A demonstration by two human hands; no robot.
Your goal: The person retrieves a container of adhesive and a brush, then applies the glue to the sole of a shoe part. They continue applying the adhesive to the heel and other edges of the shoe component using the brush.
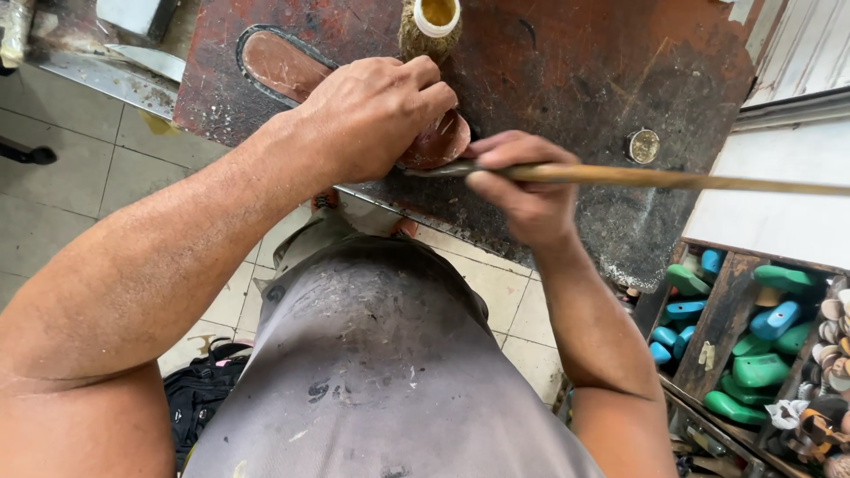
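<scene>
My left hand [376, 111] presses down on a reddish-brown shoe sole [279, 62] that lies on the worn dark workbench [567, 71]. Its fingers cover the sole's heel end [438, 142]. My right hand [522, 186] is shut on a long wooden-handled brush [673, 179]. The brush tip points left and touches the heel end just under my left fingers. The handle runs off to the right edge of the view.
A glue pot [434, 22] with a white rim stands at the bench's far edge. A small round lid [643, 145] lies on the right. Wooden compartments with green and blue shoe lasts [761, 345] stand at lower right. A black bag [199, 389] sits on the tiled floor.
</scene>
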